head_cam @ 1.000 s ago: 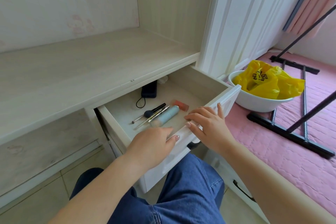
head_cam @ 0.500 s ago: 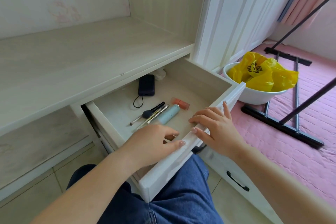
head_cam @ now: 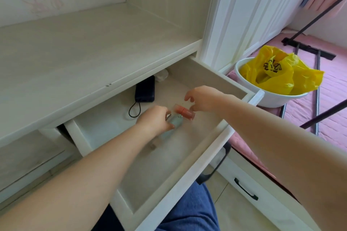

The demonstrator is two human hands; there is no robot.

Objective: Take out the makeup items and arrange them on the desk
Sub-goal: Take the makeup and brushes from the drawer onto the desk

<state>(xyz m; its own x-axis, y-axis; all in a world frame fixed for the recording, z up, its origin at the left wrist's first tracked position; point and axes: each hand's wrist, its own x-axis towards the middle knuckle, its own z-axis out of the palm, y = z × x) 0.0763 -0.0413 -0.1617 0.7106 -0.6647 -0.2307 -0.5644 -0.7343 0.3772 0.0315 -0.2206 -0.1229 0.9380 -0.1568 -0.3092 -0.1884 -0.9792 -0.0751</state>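
Note:
The white drawer (head_cam: 189,167) under the desk top (head_cam: 90,47) is pulled far out. Inside lie a pale blue tube (head_cam: 175,121) and a pink lip tube (head_cam: 185,112), side by side. My left hand (head_cam: 155,120) is closed over the blue tube and the thin metal-handled brushes (head_cam: 167,116) beside it. One brush end (head_cam: 153,145) sticks out below my wrist. My right hand (head_cam: 204,99) hovers over the pink tube with fingers curled and apart, the thumb touching its right end.
A black power bank (head_cam: 145,89) with a strap loop lies at the drawer's back, with a crumpled clear wrapper (head_cam: 161,75) behind it. To the right, a white basin (head_cam: 270,97) holds a yellow bag on a pink mat with a black rack base (head_cam: 317,80).
Both hands left the drawer's front edge and reached inside. The left closed over the blue tube and brushes; the right moved onto the pink tube. The drawer stands further out.

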